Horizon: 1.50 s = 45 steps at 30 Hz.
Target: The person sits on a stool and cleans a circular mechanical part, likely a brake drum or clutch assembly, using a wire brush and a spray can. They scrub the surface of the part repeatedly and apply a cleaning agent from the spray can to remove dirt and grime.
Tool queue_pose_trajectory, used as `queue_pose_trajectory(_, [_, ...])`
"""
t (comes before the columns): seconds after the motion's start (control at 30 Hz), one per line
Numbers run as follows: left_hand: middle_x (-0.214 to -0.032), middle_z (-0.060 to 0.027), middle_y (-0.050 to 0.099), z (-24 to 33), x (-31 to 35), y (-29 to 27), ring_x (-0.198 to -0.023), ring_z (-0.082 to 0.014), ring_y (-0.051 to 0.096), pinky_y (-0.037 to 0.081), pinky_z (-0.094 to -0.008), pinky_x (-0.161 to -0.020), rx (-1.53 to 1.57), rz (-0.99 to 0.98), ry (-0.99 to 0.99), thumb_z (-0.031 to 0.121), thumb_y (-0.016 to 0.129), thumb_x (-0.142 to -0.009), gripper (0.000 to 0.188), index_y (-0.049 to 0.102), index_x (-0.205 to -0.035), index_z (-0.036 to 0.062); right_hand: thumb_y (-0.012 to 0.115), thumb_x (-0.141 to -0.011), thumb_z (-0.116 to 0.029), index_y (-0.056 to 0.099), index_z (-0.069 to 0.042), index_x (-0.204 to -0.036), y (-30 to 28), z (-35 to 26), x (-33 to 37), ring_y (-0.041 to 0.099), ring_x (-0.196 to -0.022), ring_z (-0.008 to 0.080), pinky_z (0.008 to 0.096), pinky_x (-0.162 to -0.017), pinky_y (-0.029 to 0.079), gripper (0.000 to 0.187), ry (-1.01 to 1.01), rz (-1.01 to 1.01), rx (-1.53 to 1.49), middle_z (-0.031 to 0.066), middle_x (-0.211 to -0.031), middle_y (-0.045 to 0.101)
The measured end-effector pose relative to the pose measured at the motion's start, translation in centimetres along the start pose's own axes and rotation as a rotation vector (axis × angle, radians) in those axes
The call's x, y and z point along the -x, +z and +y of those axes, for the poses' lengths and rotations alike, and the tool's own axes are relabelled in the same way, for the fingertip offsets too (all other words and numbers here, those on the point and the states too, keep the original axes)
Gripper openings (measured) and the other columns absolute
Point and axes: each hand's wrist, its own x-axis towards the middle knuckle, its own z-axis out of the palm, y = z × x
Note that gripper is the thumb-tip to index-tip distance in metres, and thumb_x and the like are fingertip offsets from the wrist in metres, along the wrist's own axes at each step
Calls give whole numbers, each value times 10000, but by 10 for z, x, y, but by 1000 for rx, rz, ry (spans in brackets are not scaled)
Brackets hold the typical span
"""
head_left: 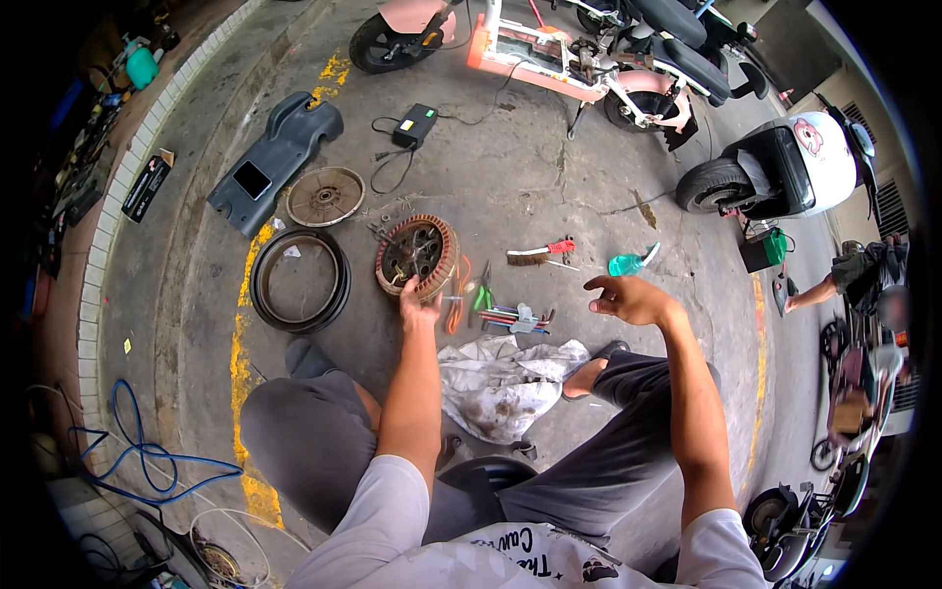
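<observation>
My left hand (422, 306) grips the near rim of a round motor stator (449, 257) with copper windings, fingers partly hidden beneath it. The stator lies tilted over the concrete. My right hand (633, 300) hovers with its fingers bent and apart, holding nothing. Just beyond it is a teal squeeze bottle (624, 265) with a pale nozzle. A wire brush (554, 251) with a red handle lies between the hands. Closer to me are green-handled pliers (483, 298), an orange cable (455, 312) and a set of hex keys (502, 316). A stained white rag (510, 388) is spread between my legs.
Left of the stator lie a black wheel rim (257, 291), a round metal cover (329, 198) and a grey plastic panel (278, 162). A black charger (416, 126) sits farther off. Pink (535, 74) and white (822, 167) scooters stand beyond. At left a blue hose (157, 454) coils.
</observation>
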Motion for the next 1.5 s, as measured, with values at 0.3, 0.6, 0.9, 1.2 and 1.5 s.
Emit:
queue_pose_trajectory(0.3, [-1107,-64,740,9,-5,-4,-1031,-284,704,502,-506,-1000,-19,-50,14,233,620,-927,196,662,-1073,109,672,-981,-400,576,-97,-1406,-2,-4,-4,681,-1116,369,438,-950,520,530,-9,-8,-2,220,-1191,717])
queue_pose_trajectory(0.6, [-1191,-88,726,-14,-6,-3,-1154,-322,658,427,-582,-1081,-10,-201,-13,272,578,-912,358,648,-1218,101,676,-978,-406,579,-91,-1402,0,4,1,691,-1093,366,437,-934,527,537,27,-3,21,222,-1171,722])
queue_pose_trajectory(0.9, [-1189,-150,654,55,44,42,-1048,-373,662,540,-694,-883,-363,60,320,141,705,-848,364,608,-1185,44,683,-970,-357,615,-53,-1363,-5,8,-6,671,-1128,392,446,-966,511,502,-41,20,31,237,-1208,701])
queue_pose_trajectory(1.2, [-912,-173,728,74,151,70,-765,-270,744,634,-490,-594,-1128,158,656,100,772,-780,258,698,-982,-43,682,-972,-350,585,-30,-1370,4,11,0,705,-999,365,437,-871,535,520,-204,42,80,211,-1052,741])
queue_pose_trajectory(1.5, [-973,-222,693,91,112,47,-699,-264,712,561,-427,-517,-1319,198,699,128,847,-661,635,546,-1160,-124,681,-978,-351,574,-36,-1384,-3,13,3,705,-1019,365,441,-881,529,525,-144,64,55,223,-1097,734])
